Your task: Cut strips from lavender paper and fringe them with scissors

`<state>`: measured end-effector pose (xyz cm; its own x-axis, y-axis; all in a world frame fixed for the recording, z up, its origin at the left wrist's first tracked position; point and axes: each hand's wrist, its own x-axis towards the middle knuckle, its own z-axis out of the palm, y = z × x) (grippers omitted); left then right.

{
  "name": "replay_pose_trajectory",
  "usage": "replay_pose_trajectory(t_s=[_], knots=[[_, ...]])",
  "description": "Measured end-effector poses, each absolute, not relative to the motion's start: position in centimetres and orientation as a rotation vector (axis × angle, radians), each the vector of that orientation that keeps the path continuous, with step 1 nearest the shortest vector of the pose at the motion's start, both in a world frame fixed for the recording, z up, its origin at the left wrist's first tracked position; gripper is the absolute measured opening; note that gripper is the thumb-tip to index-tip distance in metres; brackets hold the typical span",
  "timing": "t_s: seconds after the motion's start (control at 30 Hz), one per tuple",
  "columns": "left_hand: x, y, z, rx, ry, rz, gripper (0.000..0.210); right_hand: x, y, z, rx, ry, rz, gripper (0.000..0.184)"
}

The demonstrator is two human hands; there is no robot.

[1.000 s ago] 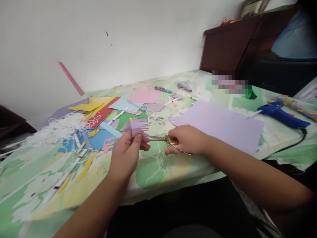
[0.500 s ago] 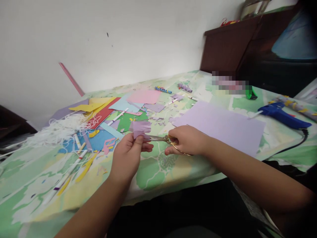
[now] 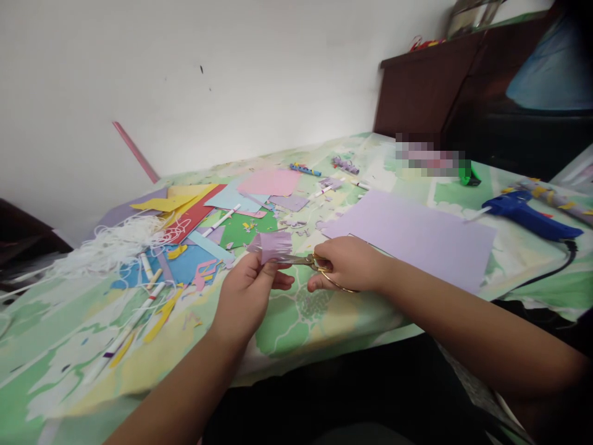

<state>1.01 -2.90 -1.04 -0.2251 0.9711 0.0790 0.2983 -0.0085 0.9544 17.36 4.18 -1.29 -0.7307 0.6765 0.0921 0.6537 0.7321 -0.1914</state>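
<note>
Pinched between the thumb and fingers of my left hand is a small strip of purple paper with fringe cuts along its edges. My right hand is closed around the gold handles of a pair of scissors. The scissor blades point left and lie at the lower edge of the purple paper, close to my left thumb. Both hands are above the front part of the table. A large lilac sheet lies just beyond my right hand, partly covered by it.
White string is heaped at the left, near coloured paper, yellow scraps and several markers. At the right lies a blue glue gun with a black cord. Decorated rolls lie at the back of the flowered tablecloth.
My left hand has shifted slightly right toward the scissors, carrying the purple paper, so the blades overlap it further. My right hand is nearly in the same place.
</note>
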Motion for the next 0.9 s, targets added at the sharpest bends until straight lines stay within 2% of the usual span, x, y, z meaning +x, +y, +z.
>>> replay_pose_trajectory(t_s=[0.9], knots=[[1.08,-3.16,-0.95,1.324,1.613,1.290,0.019,17.29,4.34,-1.30,-1.095,-2.803,0.199,0.056]])
